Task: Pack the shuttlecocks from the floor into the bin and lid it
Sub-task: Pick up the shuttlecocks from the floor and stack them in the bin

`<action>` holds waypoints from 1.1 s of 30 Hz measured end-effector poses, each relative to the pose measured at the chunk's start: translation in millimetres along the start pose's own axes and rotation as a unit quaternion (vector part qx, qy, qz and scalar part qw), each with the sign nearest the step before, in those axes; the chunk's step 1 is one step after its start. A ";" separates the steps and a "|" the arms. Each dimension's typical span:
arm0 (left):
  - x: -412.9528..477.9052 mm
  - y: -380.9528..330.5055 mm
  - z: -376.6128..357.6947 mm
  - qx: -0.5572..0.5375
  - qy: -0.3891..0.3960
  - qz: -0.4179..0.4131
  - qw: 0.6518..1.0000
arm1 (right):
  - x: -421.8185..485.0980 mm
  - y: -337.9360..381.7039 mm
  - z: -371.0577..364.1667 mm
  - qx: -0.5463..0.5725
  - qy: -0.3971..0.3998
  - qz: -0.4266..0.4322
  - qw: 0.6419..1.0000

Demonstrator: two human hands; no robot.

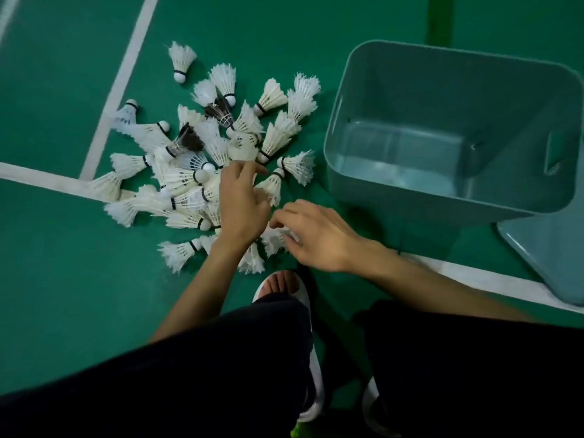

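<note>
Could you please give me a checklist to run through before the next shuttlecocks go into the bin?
1. Bin upright, mouth open: ok.
2. Room inside the bin: ok, it looks empty.
3. Lid off, lying on the floor beside the bin: ok.
4. Shuttlecocks packed: not ok, all of them lie in a pile on the floor.
5. Left hand and right hand have a firm hold on shuttlecocks: cannot tell, the fingers are partly hidden.
6. Floor between pile and bin free of obstacles: ok.

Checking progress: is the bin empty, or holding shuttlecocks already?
Empty: the bin shows a bare floor inside; the shuttlecocks lie outside it on the court.
</note>
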State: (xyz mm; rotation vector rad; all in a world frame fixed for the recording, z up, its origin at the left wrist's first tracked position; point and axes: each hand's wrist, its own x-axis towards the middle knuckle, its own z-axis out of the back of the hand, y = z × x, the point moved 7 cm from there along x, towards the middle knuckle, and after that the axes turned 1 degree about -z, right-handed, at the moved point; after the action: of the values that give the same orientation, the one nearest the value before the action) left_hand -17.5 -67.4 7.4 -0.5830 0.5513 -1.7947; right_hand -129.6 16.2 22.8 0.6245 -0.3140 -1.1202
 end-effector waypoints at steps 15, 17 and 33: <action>12.7 5.1 -50.6 0.198 0.201 -0.011 0.959 | -12.4 -45.8 -25.0 -0.120 0.024 -0.124 0.985; 22.2 12.8 -60.6 0.235 0.246 0.045 0.939 | -17.5 -52.9 -22.4 -0.108 0.020 -0.145 0.983; 31.8 6.2 -94.0 0.247 0.315 0.107 0.910 | -49.4 -71.3 -2.7 -0.036 -0.020 -0.210 0.977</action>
State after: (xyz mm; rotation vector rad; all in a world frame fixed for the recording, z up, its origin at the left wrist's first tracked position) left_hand -80.9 -91.9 -65.2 0.4152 0.5293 -1.7986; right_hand -201.3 41.1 -19.3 0.6206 -0.1772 -1.5446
